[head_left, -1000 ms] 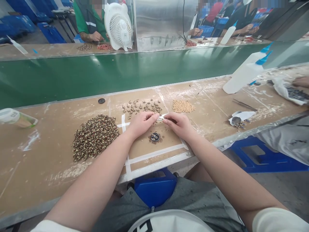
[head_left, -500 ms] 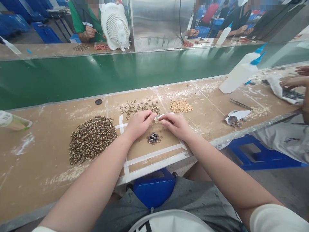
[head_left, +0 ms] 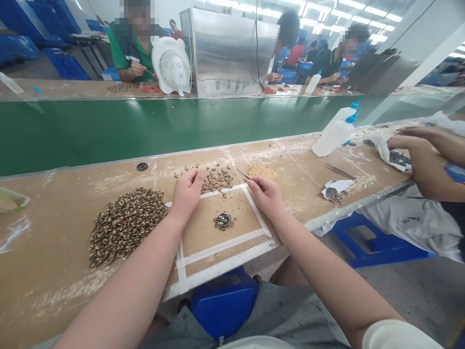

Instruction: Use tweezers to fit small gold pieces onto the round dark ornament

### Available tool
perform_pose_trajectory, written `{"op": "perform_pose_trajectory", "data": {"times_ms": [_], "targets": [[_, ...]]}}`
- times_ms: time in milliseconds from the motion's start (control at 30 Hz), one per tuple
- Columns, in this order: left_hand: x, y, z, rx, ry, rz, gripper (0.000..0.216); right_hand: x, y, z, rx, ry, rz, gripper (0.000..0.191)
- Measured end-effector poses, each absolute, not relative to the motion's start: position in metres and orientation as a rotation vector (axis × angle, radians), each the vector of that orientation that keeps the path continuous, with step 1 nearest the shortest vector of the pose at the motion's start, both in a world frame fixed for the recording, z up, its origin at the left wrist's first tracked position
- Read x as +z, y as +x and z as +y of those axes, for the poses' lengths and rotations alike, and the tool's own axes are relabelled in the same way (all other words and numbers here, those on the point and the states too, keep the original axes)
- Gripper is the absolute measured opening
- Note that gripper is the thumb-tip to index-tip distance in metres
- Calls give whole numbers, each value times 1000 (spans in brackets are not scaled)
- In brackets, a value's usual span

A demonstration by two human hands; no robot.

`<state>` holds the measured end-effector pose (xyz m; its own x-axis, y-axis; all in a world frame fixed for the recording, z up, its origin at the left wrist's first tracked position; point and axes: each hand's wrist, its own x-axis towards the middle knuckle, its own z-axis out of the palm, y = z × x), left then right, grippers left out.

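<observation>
Thumb and forefinger of your left hand (head_left: 187, 191) come together beside the spread of small curled metallic pieces (head_left: 217, 182), though whether a piece is pinched there is too small to tell. Your right hand (head_left: 268, 195) grips a thin pointed tool (head_left: 242, 174), its tip aimed left, between those pieces and the pile of tan beads (head_left: 262, 172). Nearer your body, inside the white tape frame (head_left: 225, 246), sits a round black dish (head_left: 223, 221) holding a few pale bits, with a stained patch around it; neither hand touches it. You seem to be between pieces, at small two-handed work with fingers on one side and tool on the other. Judged from here, your next move calls for a light pinch on a single piece and a steady tool tip, kept clear of the neighbouring pieces and beads.
</observation>
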<state>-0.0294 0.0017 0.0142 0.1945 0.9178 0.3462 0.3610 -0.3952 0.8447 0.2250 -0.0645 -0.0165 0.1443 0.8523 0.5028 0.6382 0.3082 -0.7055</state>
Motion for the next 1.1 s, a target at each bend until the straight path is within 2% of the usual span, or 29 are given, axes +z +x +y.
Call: {"op": "perform_pose_trajectory", "data": {"times_ms": [200,300,433,600,767,933,1100], "targets": [[15,-17,-6,903,2240,993,39,-19,212,-66,391,-1272,-1876,32],[16,-18,-6,986,2234,1035,47,-17,219,-65,345,-1332,-1735,40],[15,-24,-2,1167,2074,1176,51,-9,267,-73,208,-1654,-1451,53],[10,-20,-1,1136,1963,1167,42,-9,328,-100,164,-1923,-1451,36],[14,-15,-2,1132,1874,1055,36,-20,333,-112,132,-2078,-1530,31],[16,-15,0,1039,1765,1003,9,-23,328,-108,71,-2117,-1554,32],[13,-15,3,1013,1676,880,17,-28,332,-107,21,-2053,-1576,31]]}}
